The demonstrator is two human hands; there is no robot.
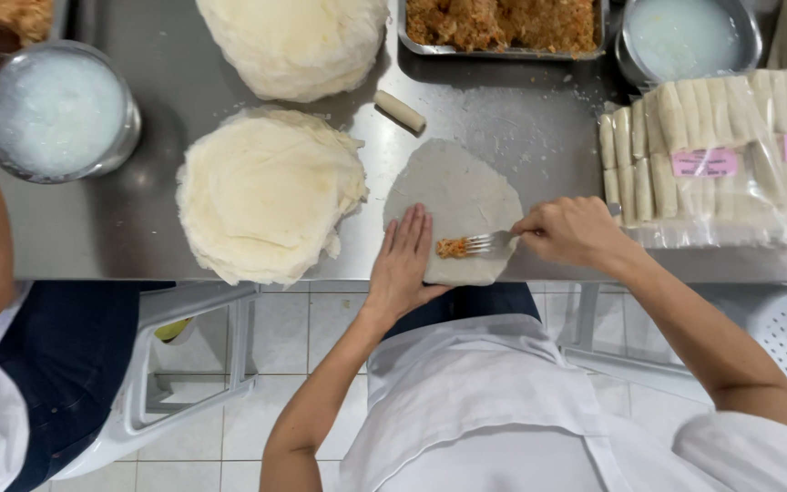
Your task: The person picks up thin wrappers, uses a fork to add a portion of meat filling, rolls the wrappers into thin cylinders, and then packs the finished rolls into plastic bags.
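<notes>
Far left of the steel table (138, 228) there's a metal bowl (56, 109) of cloudy white liquid, with a second bowl (685, 36) of the same stuff up at the back right corner, so two bowls. Next come two stacks of round wrappers, one (270, 191) near the front edge and another (293, 41) behind it. The left hand (403, 260) lies flat, fingers together, pressing the near left rim of a single thin pale wrapper (462, 196) spread at the front edge. On it sits a small orange clump of filling (453, 247), touched by the tines of one fork (494, 241) that lies crosswise, tines pointing left. The right hand (571, 232) is curled closed around the fork's handle. One finished roll (400, 110) lies behind, a tray of filling (503, 23) sits at the back edge, and bagged rolls (721, 146) are on the right.
</notes>
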